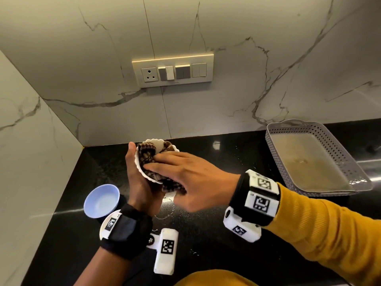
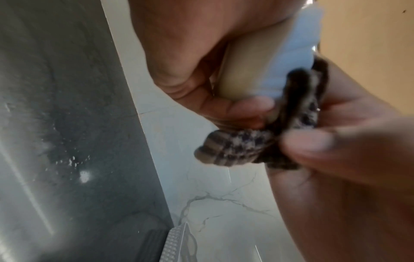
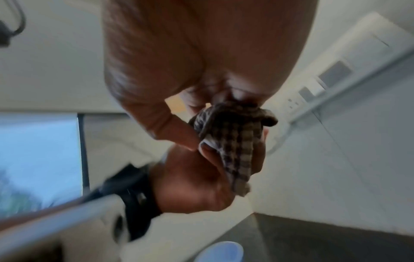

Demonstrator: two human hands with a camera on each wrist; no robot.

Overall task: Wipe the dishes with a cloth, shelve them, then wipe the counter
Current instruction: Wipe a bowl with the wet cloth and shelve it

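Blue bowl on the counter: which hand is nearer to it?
Left. The left hand, holding the white dish, is just right of the blue bowl; the right hand with the cloth is farther right.

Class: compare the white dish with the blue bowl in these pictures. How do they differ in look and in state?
The white dish has a scalloped rim; the blue bowl has a smooth one. The left hand holds the dish tilted while the right hand presses a checked cloth into it; the bowl is untouched, beside the left wrist. Both are small dishes.
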